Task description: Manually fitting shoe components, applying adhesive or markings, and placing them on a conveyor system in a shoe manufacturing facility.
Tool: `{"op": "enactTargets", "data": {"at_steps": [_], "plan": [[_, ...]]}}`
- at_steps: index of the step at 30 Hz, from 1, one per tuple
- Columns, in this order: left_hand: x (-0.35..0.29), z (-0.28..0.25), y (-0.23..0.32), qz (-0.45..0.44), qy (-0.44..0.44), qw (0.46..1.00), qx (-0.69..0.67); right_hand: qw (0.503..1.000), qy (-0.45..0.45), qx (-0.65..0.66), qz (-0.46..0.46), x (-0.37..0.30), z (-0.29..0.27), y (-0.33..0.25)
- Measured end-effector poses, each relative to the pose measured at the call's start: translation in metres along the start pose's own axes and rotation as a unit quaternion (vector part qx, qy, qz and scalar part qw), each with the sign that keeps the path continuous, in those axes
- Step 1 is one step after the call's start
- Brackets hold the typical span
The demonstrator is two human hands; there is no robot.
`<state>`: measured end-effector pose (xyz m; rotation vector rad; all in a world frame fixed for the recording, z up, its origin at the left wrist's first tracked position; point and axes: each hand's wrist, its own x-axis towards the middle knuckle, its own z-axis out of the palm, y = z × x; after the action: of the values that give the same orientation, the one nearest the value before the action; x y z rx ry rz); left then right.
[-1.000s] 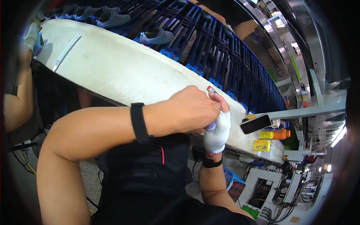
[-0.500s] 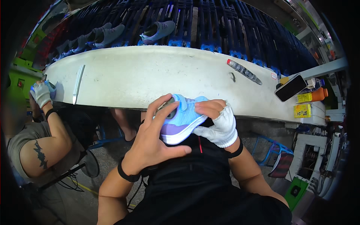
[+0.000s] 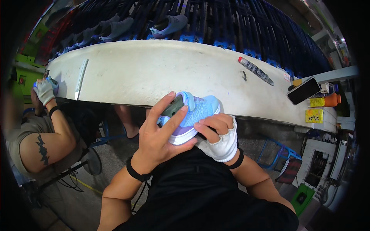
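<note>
I hold a small light-blue sneaker (image 3: 198, 111) with a lilac midsole and white outsole over my lap, just in front of the white workbench (image 3: 154, 73). My left hand (image 3: 160, 136), bare with a black wristband, wraps over the heel end, thumb and fingers across the top. My right hand (image 3: 217, 136), in a white fingerless glove, grips the sole side from below. The toe points toward the bench edge.
On the bench lie a grey marker with a red cap (image 3: 255, 70), a white blade-like tool (image 3: 81, 78) and a black phone (image 3: 303, 91). A co-worker's gloved hand (image 3: 44, 90) works at the left. Grey shoes (image 3: 169, 25) ride a dark blue conveyor behind.
A second ago both hands were up at the bench by the marker. They have come down to my lap holding the sneaker, which has since turned slightly, sole toward the right hand.
</note>
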<state>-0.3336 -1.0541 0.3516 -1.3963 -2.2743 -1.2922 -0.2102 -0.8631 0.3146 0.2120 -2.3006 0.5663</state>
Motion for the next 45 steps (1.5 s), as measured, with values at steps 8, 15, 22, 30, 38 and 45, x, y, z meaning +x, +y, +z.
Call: {"op": "enactTargets", "data": {"at_steps": [8,15,22,30,38,45], "plan": [[0.011,-0.016,0.001,0.012,-0.069,0.997,0.033,0.998,-0.063,0.008,-0.02,0.023,-0.004,0.014],[0.008,-0.017,-0.01,0.026,-0.098,0.993,0.054,0.984,-0.023,0.105,-0.145,0.026,0.013,0.03],[0.004,-0.006,-0.018,0.112,-0.029,0.992,0.057,0.989,-0.043,0.136,0.046,0.03,0.0,0.034],[-0.01,-0.022,-0.008,-0.111,-0.103,0.987,-0.045,0.983,-0.058,0.149,0.086,0.009,0.002,0.048],[-0.021,-0.002,-0.01,-0.182,-0.09,0.979,0.036,0.992,-0.077,0.083,0.052,0.013,-0.001,0.033],[-0.036,0.005,-0.013,-0.2,-0.083,0.976,0.033,0.987,-0.139,0.058,0.062,0.019,-0.003,0.035]]}}
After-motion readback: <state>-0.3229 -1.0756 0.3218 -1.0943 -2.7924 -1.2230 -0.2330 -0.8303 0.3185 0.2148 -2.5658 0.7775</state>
